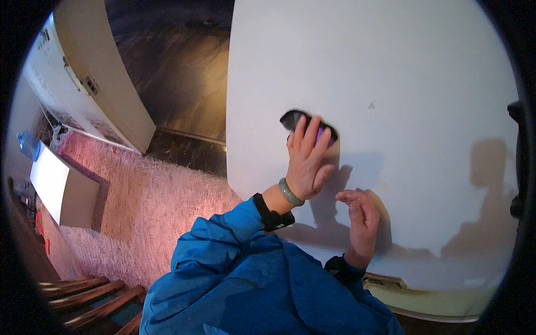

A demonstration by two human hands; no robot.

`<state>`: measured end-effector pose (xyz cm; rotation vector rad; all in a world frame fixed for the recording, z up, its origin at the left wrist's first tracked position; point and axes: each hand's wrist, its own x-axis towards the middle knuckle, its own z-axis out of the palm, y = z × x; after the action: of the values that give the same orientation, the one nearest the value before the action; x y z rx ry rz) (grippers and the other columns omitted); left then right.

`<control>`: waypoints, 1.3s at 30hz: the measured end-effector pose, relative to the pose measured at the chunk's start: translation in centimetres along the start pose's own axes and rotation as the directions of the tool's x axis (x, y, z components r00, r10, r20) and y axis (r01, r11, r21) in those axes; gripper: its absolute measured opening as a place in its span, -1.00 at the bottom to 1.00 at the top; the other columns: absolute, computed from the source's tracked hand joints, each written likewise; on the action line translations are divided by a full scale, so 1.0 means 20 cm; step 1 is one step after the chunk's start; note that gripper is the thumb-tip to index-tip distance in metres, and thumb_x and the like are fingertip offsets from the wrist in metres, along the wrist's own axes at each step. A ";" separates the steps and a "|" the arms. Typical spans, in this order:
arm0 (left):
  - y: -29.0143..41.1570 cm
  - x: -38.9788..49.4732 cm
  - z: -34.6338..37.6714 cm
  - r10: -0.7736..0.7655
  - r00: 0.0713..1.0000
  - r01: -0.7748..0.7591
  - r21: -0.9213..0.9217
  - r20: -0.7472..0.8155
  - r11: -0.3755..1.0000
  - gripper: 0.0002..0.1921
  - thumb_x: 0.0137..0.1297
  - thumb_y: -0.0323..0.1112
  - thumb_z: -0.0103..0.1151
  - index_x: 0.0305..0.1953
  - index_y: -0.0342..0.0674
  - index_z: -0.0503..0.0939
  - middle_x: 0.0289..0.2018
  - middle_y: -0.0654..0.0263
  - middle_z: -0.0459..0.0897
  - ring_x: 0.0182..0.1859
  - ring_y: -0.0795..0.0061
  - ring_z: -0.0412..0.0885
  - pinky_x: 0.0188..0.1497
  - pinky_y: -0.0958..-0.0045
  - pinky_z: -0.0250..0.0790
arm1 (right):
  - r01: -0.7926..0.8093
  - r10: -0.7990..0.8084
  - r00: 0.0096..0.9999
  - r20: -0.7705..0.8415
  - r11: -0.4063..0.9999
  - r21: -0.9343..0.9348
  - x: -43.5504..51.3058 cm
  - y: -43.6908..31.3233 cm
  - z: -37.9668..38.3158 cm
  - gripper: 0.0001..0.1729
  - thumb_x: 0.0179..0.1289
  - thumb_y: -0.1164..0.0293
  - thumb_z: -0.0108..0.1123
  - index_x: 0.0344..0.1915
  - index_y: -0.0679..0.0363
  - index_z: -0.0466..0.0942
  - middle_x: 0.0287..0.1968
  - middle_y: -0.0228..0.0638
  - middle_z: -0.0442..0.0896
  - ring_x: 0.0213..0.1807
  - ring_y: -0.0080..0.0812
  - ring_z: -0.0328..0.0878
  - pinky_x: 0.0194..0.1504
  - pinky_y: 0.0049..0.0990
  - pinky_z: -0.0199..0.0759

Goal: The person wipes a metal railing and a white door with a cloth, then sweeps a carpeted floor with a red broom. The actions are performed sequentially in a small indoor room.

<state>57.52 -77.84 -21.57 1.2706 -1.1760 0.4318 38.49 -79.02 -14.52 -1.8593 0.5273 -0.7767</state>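
My left hand [307,163] reaches over a small black and purple object [292,120] on a broad white surface [289,54]. Its fingers are spread across the object's top and hide much of it, so its exact kind is unclear. The object's edges look slightly blurred. A green bangle [291,192] circles my left wrist, just above a black band [272,213] at the blue sleeve's cuff. Lower and to the right, my right hand [363,220] holds nothing. Its fingers are loosely bent, with gaps between some of them. Dark shadows of both hands fall across the white surface.
A dark smudge [371,104] marks the white surface. To the left are a pinkish carpet [167,197], a white box-like stand [77,192], a blue plastic bottle [28,144] and a door [104,79]. Wooden slats [96,293] stand at lower left. Black items [519,155] edge the right side.
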 end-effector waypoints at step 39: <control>0.39 0.44 -0.03 0.522 0.812 -0.576 0.214 0.261 0.789 -0.53 0.15 0.09 0.05 0.09 0.16 0.49 0.24 0.15 0.32 0.31 -0.11 0.12 0.19 -0.05 0.02 | 0.024 -0.026 0.998 0.053 0.999 0.048 -0.10 0.01 -0.23 -0.68 0.17 0.56 -0.10 -0.09 0.29 0.52 -0.11 -0.21 0.56 -0.02 -0.38 0.48 0.08 -0.43 0.28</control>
<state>55.05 -77.80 -10.16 1.2085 -1.7063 0.9610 33.80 -80.58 -13.97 -1.8404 0.4491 -0.7479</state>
